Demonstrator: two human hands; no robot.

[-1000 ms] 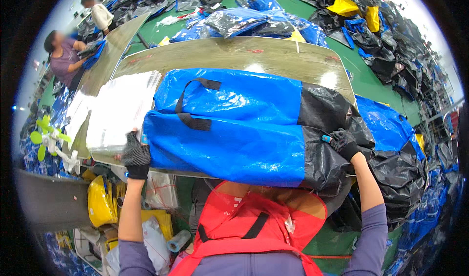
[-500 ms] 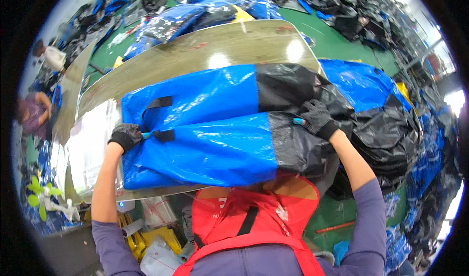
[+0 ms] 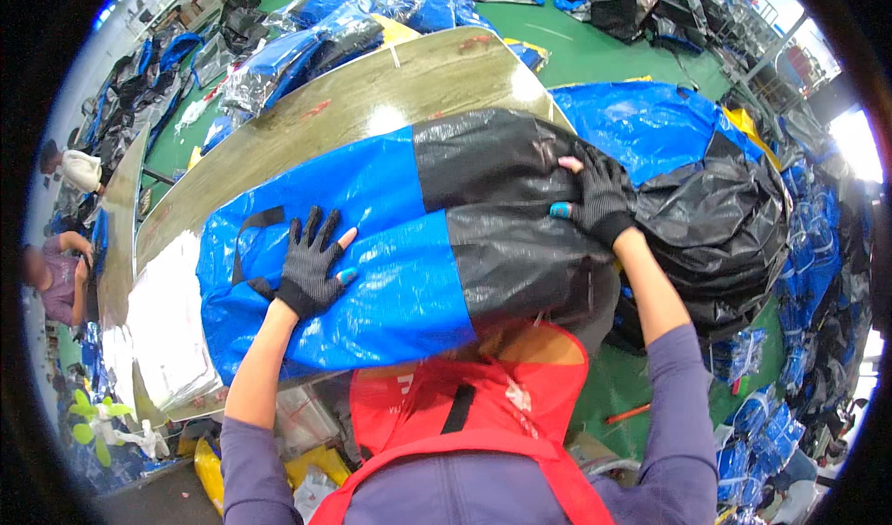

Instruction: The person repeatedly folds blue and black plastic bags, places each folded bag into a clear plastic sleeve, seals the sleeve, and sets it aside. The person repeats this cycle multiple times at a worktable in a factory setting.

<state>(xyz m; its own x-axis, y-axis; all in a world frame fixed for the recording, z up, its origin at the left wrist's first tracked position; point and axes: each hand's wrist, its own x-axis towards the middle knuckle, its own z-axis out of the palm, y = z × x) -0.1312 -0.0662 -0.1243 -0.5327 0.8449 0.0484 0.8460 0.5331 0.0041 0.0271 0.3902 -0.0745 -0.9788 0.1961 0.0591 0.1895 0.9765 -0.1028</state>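
Observation:
A large blue and black bag point(image 3: 372, 288) of shiny woven plastic lies spread across the table in front of me, its blue end to the left with a dark strap handle on it. On the blue part my left hand point(image 3: 313, 267) rests flat, fingers spread, just beside the handle. My right hand point(image 3: 602, 195) lies over the black part near its right end, thumb and fingers apart. Both hands wear dark grey gloves with bare or teal-wrapped fingertips.
The wooden table point(image 3: 446, 70) holds a stack of white sheets point(image 3: 172, 325) at left. Plastic-wrapped blue bags point(image 3: 297, 46) are piled behind it. Another blue and black bag point(image 3: 715, 218) bulges at right. Two people are at the far left, and a small green fan point(image 3: 98, 427) stands lower left.
My left hand has let go of the strap handle, moved right and opened flat on the blue part. The bag sits slightly farther left in view, and the right hand's fingers have spread.

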